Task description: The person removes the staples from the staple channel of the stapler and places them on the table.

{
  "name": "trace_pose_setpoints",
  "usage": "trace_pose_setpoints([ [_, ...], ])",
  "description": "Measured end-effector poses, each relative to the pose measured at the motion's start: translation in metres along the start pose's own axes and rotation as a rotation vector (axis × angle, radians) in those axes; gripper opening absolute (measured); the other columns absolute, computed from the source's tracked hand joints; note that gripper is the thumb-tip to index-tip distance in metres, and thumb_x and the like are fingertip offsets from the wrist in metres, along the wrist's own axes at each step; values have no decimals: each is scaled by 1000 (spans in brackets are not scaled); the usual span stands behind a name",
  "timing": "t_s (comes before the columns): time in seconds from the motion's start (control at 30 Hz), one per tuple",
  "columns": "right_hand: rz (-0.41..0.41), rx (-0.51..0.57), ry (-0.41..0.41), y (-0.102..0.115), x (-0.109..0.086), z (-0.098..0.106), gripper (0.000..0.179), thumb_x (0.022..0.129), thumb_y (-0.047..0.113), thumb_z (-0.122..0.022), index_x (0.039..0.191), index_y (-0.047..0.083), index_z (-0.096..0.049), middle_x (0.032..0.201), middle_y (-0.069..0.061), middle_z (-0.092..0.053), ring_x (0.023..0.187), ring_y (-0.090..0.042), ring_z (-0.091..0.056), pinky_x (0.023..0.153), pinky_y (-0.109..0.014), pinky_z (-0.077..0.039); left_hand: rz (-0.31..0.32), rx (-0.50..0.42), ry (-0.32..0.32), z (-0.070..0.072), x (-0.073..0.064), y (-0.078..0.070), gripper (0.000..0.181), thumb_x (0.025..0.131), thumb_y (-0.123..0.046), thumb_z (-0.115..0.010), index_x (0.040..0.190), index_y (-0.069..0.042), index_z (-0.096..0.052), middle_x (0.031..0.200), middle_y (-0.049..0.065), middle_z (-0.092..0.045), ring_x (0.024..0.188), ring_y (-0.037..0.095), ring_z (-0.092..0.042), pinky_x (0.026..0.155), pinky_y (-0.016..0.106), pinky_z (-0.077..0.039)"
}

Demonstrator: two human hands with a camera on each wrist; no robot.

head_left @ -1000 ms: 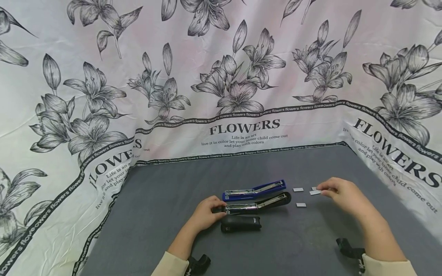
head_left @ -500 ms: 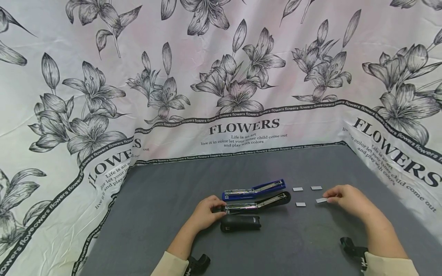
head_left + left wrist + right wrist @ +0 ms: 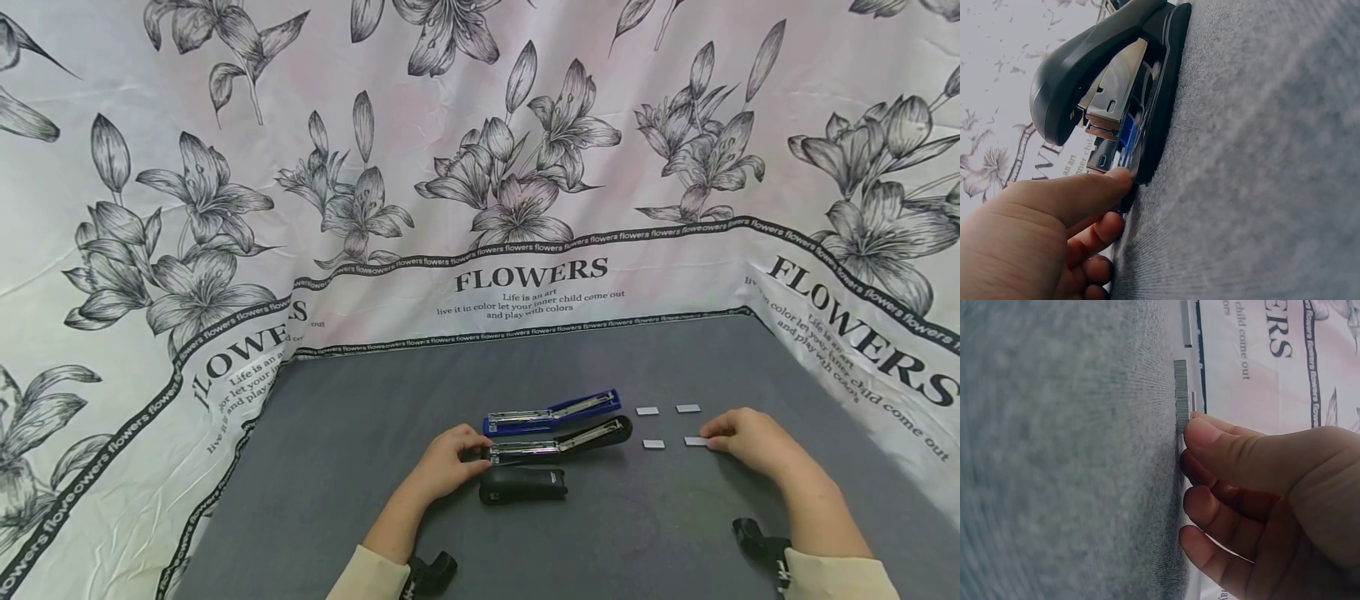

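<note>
My left hand (image 3: 448, 461) pinches the left end of an opened black stapler (image 3: 525, 451), whose top is folded back to the right. Just behind lies an opened blue stapler (image 3: 517, 430). In front is another black stapler (image 3: 522, 486); its handle (image 3: 1060, 87) fills the upper part of the left wrist view. To the right, my right hand (image 3: 753, 442) holds the end of a staple strip (image 3: 1181, 394) between thumb and index finger, with the strip at the table surface. The other fingers are loosely bent. More staple strips lie nearby: one (image 3: 653, 444) to the left, two (image 3: 687, 408) farther back.
A grey cloth covers the table (image 3: 360, 417). A white curtain (image 3: 525, 292) with printed flowers hangs behind and along both sides. Black camera mounts sit at both wrists.
My right hand has drawn the staple strip toward me and set it in line with the front strip, apart from the rear one. My left hand has stayed at the opened black stapler.
</note>
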State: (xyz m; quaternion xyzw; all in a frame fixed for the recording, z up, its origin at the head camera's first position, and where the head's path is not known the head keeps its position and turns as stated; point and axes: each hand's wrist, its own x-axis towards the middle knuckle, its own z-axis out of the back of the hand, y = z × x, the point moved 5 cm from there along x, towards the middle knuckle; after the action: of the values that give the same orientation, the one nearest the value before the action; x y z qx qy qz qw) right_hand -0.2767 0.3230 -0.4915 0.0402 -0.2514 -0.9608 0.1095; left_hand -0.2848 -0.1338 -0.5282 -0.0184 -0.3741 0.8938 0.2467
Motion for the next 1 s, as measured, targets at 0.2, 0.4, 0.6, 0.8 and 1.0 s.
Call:
trace_pose_setpoints([
  [0.2,12,-3,-4,3,-1,2,19,91,9,-75,104,-4,-77,98,-17,-74,95,-41,-68,79,-54,-52,-1,-11,52,2,2,0,29,93,-18,-78,121,-10,-76,95,-8,-58,82,9,-51,73,30,-45],
  [0.4,22,-7,-37,10,-2,7,17,91,8,-74,103,-4,-76,96,-15,-74,88,-32,-67,75,-49,-51,51,-45,73,10,-4,-2,29,94,-15,-76,122,-7,-74,94,-6,-59,74,9,-48,65,28,-43],
  [0.6,50,-11,-80,26,-6,19,18,93,5,-71,107,-5,-75,98,-17,-71,89,-35,-66,74,-52,-52,118,-63,98,14,-20,-9,14,92,-8,-74,106,-8,-71,90,-4,-59,71,10,-49,63,28,-42],
  [0.8,85,-54,-106,54,-11,30,18,94,4,-69,110,-2,-76,97,-10,-69,83,-27,-64,68,-46,-51,42,-21,212,9,-29,-15,30,86,-19,-83,112,-8,-73,92,-7,-61,85,10,-50,75,31,-44],
  [1.0,155,-54,-120,100,-17,30,17,95,6,-71,112,2,-76,94,2,-64,75,-12,-55,64,-36,-47,2,64,195,6,-30,-16,42,80,-34,-90,111,-9,-77,89,-14,-59,89,8,-49,82,32,-44],
])
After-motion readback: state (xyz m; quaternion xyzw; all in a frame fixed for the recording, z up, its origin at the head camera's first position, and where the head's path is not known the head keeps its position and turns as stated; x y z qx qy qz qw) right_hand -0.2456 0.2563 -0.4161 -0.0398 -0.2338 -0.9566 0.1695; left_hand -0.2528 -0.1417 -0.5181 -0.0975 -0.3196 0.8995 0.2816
